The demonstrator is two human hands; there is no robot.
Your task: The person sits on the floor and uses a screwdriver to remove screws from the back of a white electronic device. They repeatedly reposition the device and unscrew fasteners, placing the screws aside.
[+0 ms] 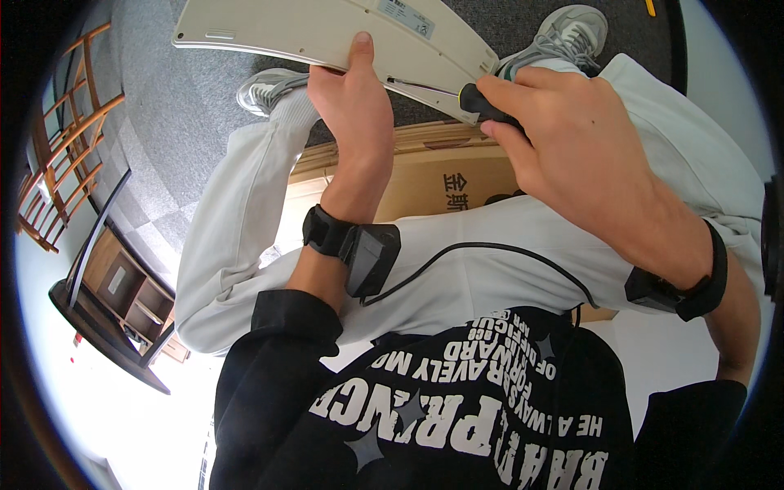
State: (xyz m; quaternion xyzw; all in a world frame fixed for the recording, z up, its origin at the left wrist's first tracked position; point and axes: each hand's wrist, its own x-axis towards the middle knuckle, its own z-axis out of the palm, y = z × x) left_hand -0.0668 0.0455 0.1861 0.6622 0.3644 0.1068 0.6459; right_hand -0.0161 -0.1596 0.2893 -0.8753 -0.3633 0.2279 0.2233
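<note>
A beige keyboard [310,28] lies with its underside up, showing a pale label and small screw holes. My left hand [351,106] grips its near edge, thumb on top and fingers tucked beneath, out of sight. In my right hand [576,135] is a screwdriver [474,98] with a black and yellow handle. Its thin metal shaft points left across the keyboard's near right part, the tip close to the edge. Whether the tip sits in a screw or a seam, I cannot tell.
Below the keyboard, a cardboard box [416,175] stands between my legs on grey carpet [188,98]. A black cable [490,245] loops over my lap from the left wrist device [371,257]. Wooden chair [73,147] and brown cabinet [122,282] are at left; a yellow object [650,7] lies far right.
</note>
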